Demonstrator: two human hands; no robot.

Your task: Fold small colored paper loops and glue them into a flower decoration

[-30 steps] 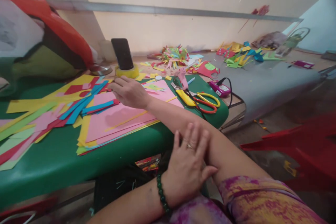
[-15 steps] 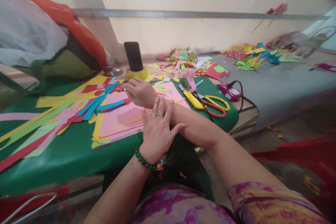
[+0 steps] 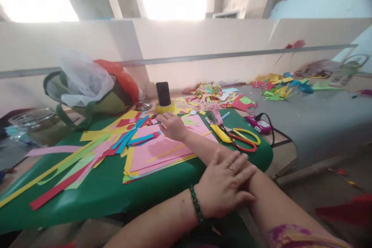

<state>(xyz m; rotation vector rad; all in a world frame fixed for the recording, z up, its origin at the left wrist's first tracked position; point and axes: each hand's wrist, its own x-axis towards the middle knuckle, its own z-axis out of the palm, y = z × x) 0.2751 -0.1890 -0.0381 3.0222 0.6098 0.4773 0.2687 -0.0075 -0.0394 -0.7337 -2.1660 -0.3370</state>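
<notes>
My left hand (image 3: 226, 186), with a ring and a green bead bracelet (image 3: 196, 204), lies spread on my right forearm (image 3: 261, 186). It holds nothing. My right hand (image 3: 173, 126) reaches over a stack of pink paper (image 3: 165, 153), its fingers loosely bent and seemingly bare; the fingertips are partly hidden. Blue paper strips (image 3: 130, 135) lie left of it, and a phone (image 3: 163, 93) leans upright in a yellow tape roll (image 3: 165, 107) just behind. To its right are a yellow-handled cutter (image 3: 221, 133), scissors (image 3: 247, 139) with yellow and orange handles, and a pink glue gun (image 3: 216, 114).
A green-covered table (image 3: 116, 201) carries many coloured strips. At the back left stands a bag (image 3: 110, 102) stuffed with plastic, near a clear jar (image 3: 37, 122). A purple power socket (image 3: 259, 124) with a black cable sits by the right edge; paper scraps (image 3: 207, 91) lie behind.
My left hand slid along the right forearm to the wrist, then back towards the elbow. My right hand stays over the paper. The view has tilted up, showing bright windows.
</notes>
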